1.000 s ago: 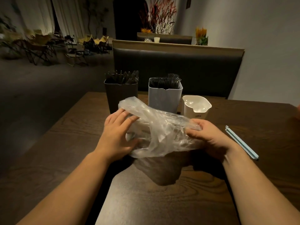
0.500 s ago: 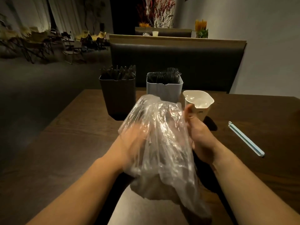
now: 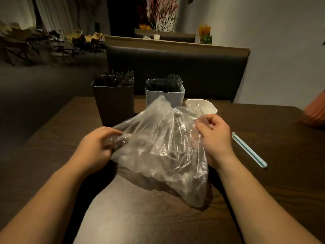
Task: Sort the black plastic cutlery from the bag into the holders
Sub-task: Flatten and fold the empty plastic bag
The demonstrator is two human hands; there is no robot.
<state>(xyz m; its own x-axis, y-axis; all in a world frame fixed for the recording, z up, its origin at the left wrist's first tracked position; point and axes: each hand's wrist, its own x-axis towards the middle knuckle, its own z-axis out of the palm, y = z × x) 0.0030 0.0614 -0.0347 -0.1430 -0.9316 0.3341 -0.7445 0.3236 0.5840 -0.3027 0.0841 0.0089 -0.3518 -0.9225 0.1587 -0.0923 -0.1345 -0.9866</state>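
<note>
A clear plastic bag (image 3: 161,147) hangs crumpled above the wooden table (image 3: 263,191), its lower end touching the tabletop. My left hand (image 3: 96,147) grips the bag's left edge. My right hand (image 3: 214,136) pinches its right upper edge. Dark shapes show dimly inside the bag; what they are I cannot tell. Behind the bag stand three holders: a dark holder (image 3: 114,101) packed with black cutlery, a grey holder (image 3: 165,94) with black forks, and a white holder (image 3: 202,106) that looks empty and is partly hidden by the bag.
A light blue bag clip (image 3: 249,149) lies on the table to the right of my right hand. An orange object (image 3: 314,111) sits at the table's right edge. A dark padded bench back (image 3: 175,71) stands behind the table.
The bag has swung from hanging upright to spreading wide between my hands. My left hand moved left to the bag's edge, my right hand rose to its upper right edge.
</note>
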